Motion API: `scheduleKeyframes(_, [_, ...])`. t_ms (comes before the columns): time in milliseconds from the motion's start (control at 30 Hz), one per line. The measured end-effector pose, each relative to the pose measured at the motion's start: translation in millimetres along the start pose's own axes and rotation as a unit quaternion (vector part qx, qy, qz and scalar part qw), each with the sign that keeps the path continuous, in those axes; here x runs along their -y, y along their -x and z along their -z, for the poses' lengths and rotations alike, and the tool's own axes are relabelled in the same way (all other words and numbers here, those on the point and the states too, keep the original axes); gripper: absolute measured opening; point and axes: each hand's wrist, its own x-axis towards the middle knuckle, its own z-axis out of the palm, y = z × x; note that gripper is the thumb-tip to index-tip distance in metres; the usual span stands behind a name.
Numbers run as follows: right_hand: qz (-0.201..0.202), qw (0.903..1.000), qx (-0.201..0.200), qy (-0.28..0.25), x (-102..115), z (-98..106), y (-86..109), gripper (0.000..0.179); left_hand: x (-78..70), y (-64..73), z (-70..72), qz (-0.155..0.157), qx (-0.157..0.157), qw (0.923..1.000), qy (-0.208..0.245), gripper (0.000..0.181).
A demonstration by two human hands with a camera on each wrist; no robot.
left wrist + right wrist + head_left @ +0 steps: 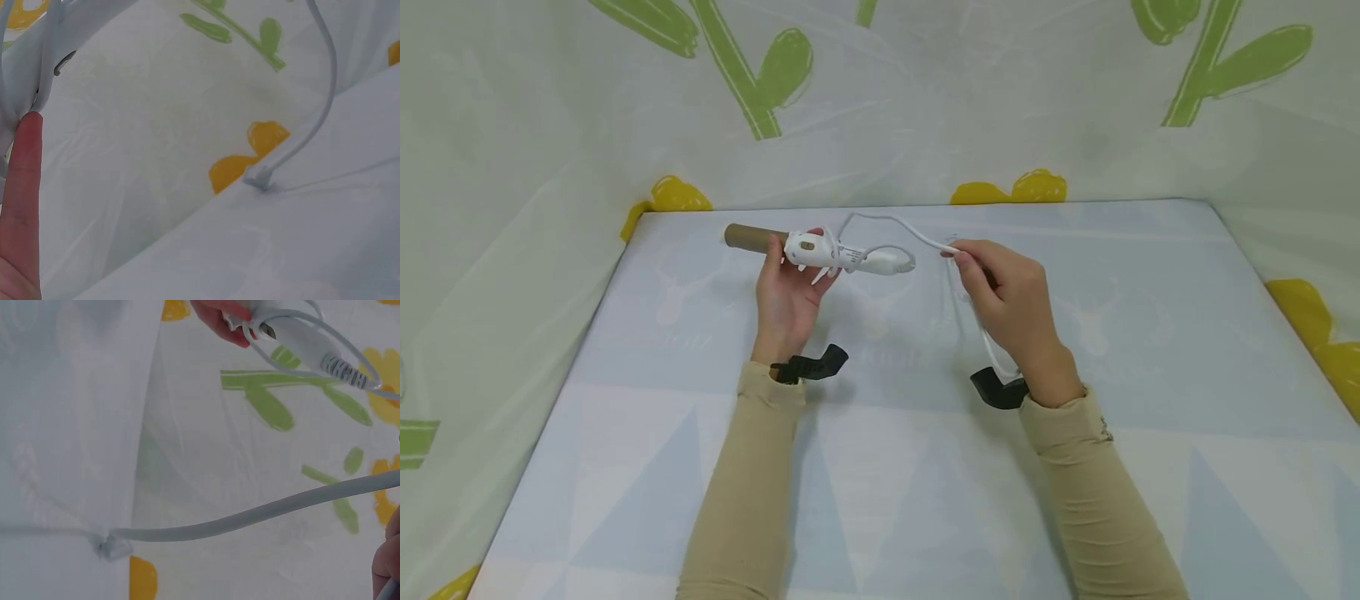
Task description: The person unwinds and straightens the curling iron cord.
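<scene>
My left hand [787,304] holds a curling iron [811,247] above the table, its thumb in front and its other fingers behind. The iron has a brown barrel pointing left and a white handle, with its cord looped around the handle. In the left wrist view one finger [22,200] touches the white body beside the looped cord. My right hand [1011,292] pinches the white power cord [902,223] between thumb and forefinger, to the right of the iron. Past that grip the cord hangs toward the right wrist; a pale plug-like end [115,547] shows at the table edge in the right wrist view.
The table [880,500] has a pale blue and white patterned cover. White sheeting [962,100] with green and yellow plant drawings rises behind it and along the sides. Black mounts sit on the left wrist [812,367] and the right wrist [997,390].
</scene>
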Motion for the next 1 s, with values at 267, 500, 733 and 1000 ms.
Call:
scheduleKeyframes(267, [-0.054,0.998,-0.02,0.027,-14,9,1.1,0.018,-0.9,1.1,-1.9,0.006,0.023,0.9995,0.021,0.037])
scheduleKeyframes(500, [-0.102,0.9939,-0.022,0.036,-27,13,4.5,0.021,-1.3,0.9,-2.2,0.016,0.031,0.9988,0.033,0.032])
scheduleKeyframes(733, [-0.205,0.977,0.031,0.051,-39,14,9.6,0.029,-0.8,-0.5,-1.0,0.016,0.06,0.9965,0.056,0.019])
scheduleKeyframes(1000, [-0.29,0.9465,0.136,0.036,-55,9,18.1,0.032,-2.4,-0.1,-0.2,0.013,0.054,0.9941,0.094,0.021])
